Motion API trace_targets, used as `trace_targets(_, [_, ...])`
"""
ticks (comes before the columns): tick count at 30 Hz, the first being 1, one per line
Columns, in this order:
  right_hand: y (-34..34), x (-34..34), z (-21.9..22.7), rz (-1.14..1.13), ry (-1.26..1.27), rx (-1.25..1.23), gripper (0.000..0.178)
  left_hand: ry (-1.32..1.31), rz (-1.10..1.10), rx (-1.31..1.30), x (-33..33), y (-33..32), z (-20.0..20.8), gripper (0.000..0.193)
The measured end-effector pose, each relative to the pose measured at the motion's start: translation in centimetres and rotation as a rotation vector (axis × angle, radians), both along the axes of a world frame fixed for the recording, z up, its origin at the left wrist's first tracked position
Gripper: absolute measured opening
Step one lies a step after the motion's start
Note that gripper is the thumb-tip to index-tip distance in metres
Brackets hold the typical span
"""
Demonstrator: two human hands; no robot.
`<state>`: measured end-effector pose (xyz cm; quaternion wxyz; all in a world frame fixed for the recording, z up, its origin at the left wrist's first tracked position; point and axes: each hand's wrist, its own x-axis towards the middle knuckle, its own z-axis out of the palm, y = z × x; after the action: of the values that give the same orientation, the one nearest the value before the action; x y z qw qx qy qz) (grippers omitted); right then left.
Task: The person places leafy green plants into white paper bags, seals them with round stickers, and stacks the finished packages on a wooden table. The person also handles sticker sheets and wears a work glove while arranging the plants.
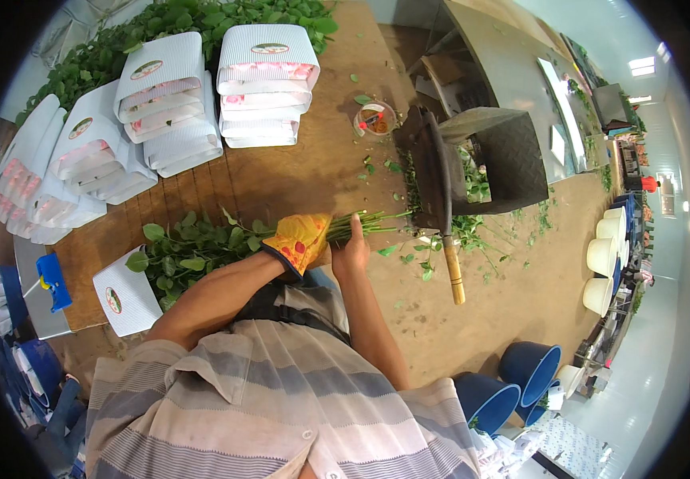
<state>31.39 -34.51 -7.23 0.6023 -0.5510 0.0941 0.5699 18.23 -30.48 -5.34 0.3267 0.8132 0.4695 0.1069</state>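
Observation:
A bunch of leafy flower stems (193, 257) lies across the table's near edge, its head end wrapped in a white ribbed paper sleeve (121, 297). My left hand (301, 241), in a yellow-orange patterned glove, is closed around the stems. Just to its right, my bare right hand (350, 252) grips them near their cut ends, thumb on top. The bare stem ends point right, toward a large dark cutter blade (429, 172) with a wooden handle (454, 270). The fingers under the bunch are hidden.
Several wrapped pink bouquets (269, 76) are stacked at the far left, leaves behind them. A clear round tub (374, 118) stands beside the cutter's dark metal chute (513, 160). A blue tape dispenser (53, 283) sits at the left edge. Blue buckets (530, 371) stand lower right.

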Motion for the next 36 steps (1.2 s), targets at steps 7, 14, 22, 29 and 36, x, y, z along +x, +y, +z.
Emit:
trace_targets(7, [-13.4, 12.8, -3.7, -0.571, 0.152, -0.038, 0.063, 0.144, -0.005, 0.057, -0.9, -0.7, 0.3, 0.018])
trace_targets(14, [-14.0, 26.1, 3.4, -0.759, -0.064, 0.188, 0.058, 0.169, -0.009, 0.122, -1.8, -0.1, 3.2, 0.019])
trace_targets(22, [-3.3, 25.3, 24.6, -0.042, -0.782, 0.967, 0.041, 0.211, 0.062, 0.185, 4.9, 3.7, 6.8, 0.014])
trace_targets(29, [11.7, 24.7, 34.5, 0.378, -1.181, 1.12, 0.035, 0.175, 0.009, 0.385, 17.4, 8.6, 7.8, 0.018])
trace_targets(36, [12.0, 24.3, 35.0, 0.294, -1.328, 0.912, 0.033, -0.268, -0.127, -0.121, 19.1, 13.2, 0.6, 0.018])
